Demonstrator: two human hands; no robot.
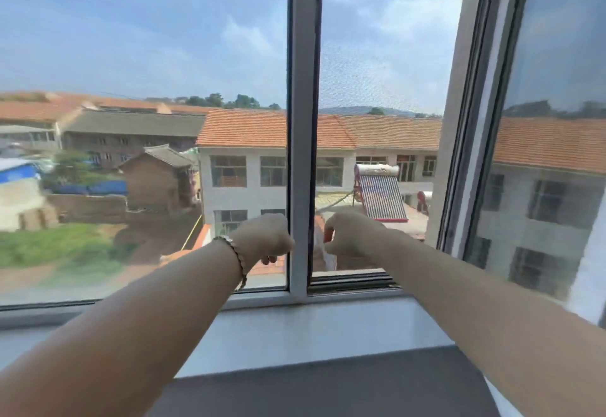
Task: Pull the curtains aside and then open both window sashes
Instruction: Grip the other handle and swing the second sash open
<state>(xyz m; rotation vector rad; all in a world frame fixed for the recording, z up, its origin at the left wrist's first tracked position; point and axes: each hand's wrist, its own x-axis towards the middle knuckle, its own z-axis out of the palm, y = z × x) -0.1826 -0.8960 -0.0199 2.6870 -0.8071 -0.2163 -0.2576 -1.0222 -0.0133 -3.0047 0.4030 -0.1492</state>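
I'm looking out over a pale window sill [321, 328] with a darker ledge [328, 390] nearer to me, and no writing I can read anywhere. Both arms reach forward to the white centre stile [300, 128]. My left hand [262, 236], with a metal bracelet [234, 252] on the wrist, is curled against the stile's left edge, fingers hooked on the left sash [144, 141]. My right hand [352, 234] is a loose fist just right of the stile, in front of the mesh screen [387, 66]; I cannot tell whether it grips anything. The right sash [554, 141] stands at the far right, reflecting the orange-tiled roofs [242, 128] outside. A solar water heater [380, 193] sits below.
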